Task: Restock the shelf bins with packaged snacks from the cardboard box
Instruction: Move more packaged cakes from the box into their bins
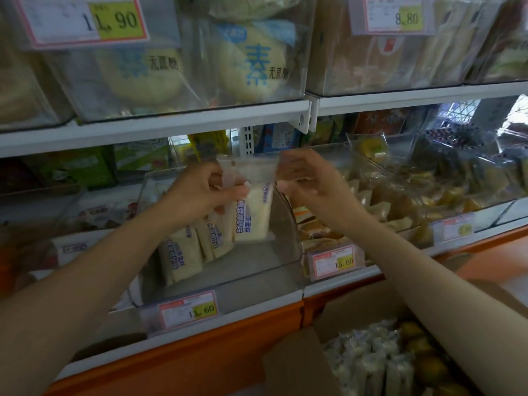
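A pale snack packet (253, 207) with blue print hangs upright over a clear shelf bin (285, 252) at the middle shelf. My left hand (200, 190) pinches the packet's clear top edge from the left. My right hand (308, 178) is at the packet's top right corner, fingers curled; motion blur hides whether it grips. Several like packets (185, 252) stand in the bin's left part. The open cardboard box (297, 364) sits at the lower right with more packaged snacks (371, 358) inside, under my right forearm.
Neighbouring clear bins hold other snacks: wrapped cakes (405, 192) to the right, bread packs (251, 67) on the shelf above. Price tags (188, 310) hang on the bin fronts. An orange shelf base (200, 352) runs below.
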Tool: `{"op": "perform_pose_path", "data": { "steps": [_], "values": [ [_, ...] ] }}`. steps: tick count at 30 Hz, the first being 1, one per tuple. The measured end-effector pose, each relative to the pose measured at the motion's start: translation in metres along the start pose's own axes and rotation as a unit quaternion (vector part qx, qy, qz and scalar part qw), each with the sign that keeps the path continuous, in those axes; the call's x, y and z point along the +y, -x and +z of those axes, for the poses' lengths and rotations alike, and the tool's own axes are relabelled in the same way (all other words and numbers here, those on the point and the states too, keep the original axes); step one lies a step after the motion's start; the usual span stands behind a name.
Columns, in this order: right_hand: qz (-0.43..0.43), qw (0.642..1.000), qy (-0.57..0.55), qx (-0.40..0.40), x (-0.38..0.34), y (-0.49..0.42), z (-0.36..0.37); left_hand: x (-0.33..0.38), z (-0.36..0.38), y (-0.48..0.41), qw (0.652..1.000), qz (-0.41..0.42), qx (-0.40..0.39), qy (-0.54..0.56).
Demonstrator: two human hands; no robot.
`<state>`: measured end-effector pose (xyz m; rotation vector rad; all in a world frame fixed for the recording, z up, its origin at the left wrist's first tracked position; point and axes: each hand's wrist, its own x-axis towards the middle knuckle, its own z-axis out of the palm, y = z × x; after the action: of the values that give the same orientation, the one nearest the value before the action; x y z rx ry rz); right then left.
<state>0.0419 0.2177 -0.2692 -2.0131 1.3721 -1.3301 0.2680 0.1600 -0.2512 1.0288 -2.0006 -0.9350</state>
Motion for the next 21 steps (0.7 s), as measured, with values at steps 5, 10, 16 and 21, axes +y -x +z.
{"op": "perform_pose_path", "data": {
  "steps": [5,10,16,21],
  "values": [
    [-0.006,0.982,0.147,-0.119,0.030,0.021,0.014,-0.028,0.017,-0.014,0.995,-0.051,0.088,0.012],
    [-0.035,0.983,0.114,-0.139,0.043,0.030,0.019,-0.042,0.040,-0.032,0.995,-0.040,0.069,-0.064],
    [-0.049,0.987,0.099,-0.121,0.048,0.031,0.021,-0.045,0.054,-0.039,0.921,0.044,0.156,-0.354],
    [-0.048,0.988,0.096,-0.110,0.053,0.032,0.023,-0.056,0.053,-0.042,0.830,0.059,0.073,-0.549]
  ]
}}
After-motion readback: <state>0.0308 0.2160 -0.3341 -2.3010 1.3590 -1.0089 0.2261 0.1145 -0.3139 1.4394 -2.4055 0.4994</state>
